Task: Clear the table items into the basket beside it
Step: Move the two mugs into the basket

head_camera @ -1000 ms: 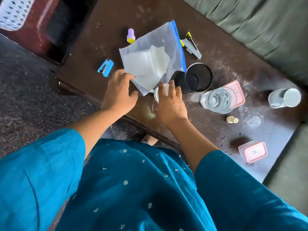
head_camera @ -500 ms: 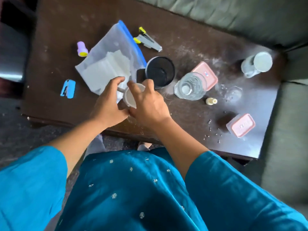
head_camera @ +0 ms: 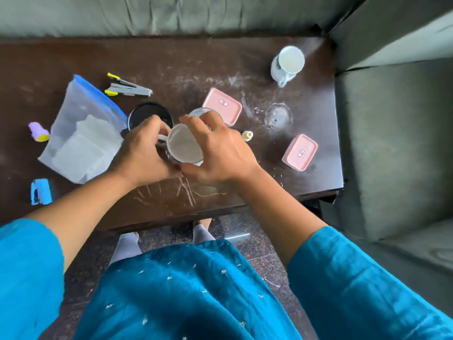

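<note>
A white mug (head_camera: 183, 143) is held over the dark wooden table (head_camera: 186, 62) between both hands. My left hand (head_camera: 141, 149) grips its handle side. My right hand (head_camera: 219, 149) wraps its right wall. Behind the hands stand a black mesh cup (head_camera: 147, 114) and a glass jar (head_camera: 199, 111), partly hidden. Two pink-lidded boxes (head_camera: 223, 105) (head_camera: 300, 152), a second white mug (head_camera: 288, 65), a small glass dish (head_camera: 278, 116) and a small cream bottle (head_camera: 247, 136) lie to the right. The basket is out of view.
On the left lie a clear zip bag with tissues (head_camera: 81, 136), a grey and yellow stapler (head_camera: 128, 88), a purple and yellow cap (head_camera: 38, 131) and a blue stapler (head_camera: 40, 191). Green sofa cushions (head_camera: 392, 143) border the table behind and at right.
Both hands closed on the white mug and lifted it slightly. The camera swung right, so the basket at the upper left left the view.
</note>
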`<state>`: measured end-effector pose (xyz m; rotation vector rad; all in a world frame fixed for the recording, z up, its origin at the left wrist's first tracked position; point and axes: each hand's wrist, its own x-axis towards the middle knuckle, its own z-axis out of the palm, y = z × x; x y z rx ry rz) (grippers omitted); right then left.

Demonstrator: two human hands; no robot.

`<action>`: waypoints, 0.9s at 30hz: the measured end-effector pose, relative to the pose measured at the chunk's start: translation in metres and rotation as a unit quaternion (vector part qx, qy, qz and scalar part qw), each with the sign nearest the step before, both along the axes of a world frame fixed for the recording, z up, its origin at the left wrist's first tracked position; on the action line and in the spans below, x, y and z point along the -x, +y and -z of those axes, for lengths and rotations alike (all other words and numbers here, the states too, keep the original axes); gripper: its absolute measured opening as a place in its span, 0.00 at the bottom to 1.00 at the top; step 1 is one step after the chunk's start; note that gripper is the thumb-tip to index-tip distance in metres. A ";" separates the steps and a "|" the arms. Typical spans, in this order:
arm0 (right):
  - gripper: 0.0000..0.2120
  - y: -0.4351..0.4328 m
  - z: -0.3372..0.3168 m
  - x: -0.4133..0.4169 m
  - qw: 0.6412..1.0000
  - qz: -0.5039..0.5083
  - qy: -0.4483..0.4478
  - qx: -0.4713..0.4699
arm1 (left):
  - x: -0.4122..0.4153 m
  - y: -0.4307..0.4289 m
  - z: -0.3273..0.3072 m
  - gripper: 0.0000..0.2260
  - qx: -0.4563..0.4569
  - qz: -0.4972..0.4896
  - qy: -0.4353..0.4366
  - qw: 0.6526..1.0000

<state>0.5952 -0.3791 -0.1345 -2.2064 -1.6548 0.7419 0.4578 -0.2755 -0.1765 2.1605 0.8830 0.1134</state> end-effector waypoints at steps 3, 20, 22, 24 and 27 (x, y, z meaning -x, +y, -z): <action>0.34 -0.002 -0.006 -0.021 0.998 0.005 0.017 -0.061 | -0.019 0.004 -0.009 0.22 -0.012 0.051 -0.045 0.998; 0.52 0.025 0.107 -0.172 0.917 0.350 -0.128 0.144 | -0.137 0.020 0.039 0.22 -0.009 -0.007 -0.009 1.000; 0.53 0.027 0.113 -0.179 0.918 0.358 -0.109 0.131 | -0.142 0.019 0.046 0.22 -0.014 0.000 -0.008 1.000; 0.52 0.030 0.117 -0.189 0.919 0.360 -0.089 0.130 | -0.147 0.019 0.050 0.23 -0.019 -0.003 -0.016 1.000; 0.49 0.034 0.119 -0.201 0.922 0.356 -0.074 0.133 | -0.153 0.022 0.051 0.24 -0.022 -0.013 -0.038 0.999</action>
